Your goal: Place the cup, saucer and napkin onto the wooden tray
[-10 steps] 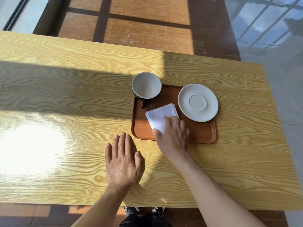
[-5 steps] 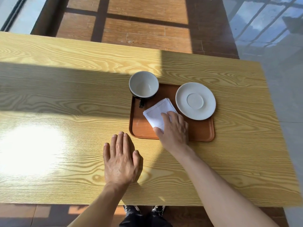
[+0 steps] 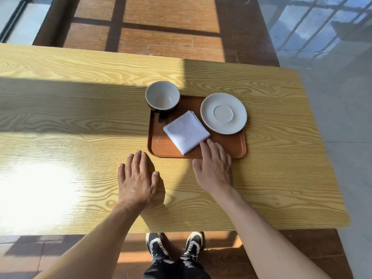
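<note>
The wooden tray (image 3: 237,146) holds all three things: the empty cup (image 3: 162,96) in its far left corner, handle toward the person; the bare saucer (image 3: 223,113) at far right; the folded white napkin (image 3: 186,132) between and nearer. The right hand (image 3: 214,165) lies spread and empty, fingertips just beside the napkin. The left hand (image 3: 136,178) lies flat and empty on the surface (image 3: 80,117), near the tray.
</note>
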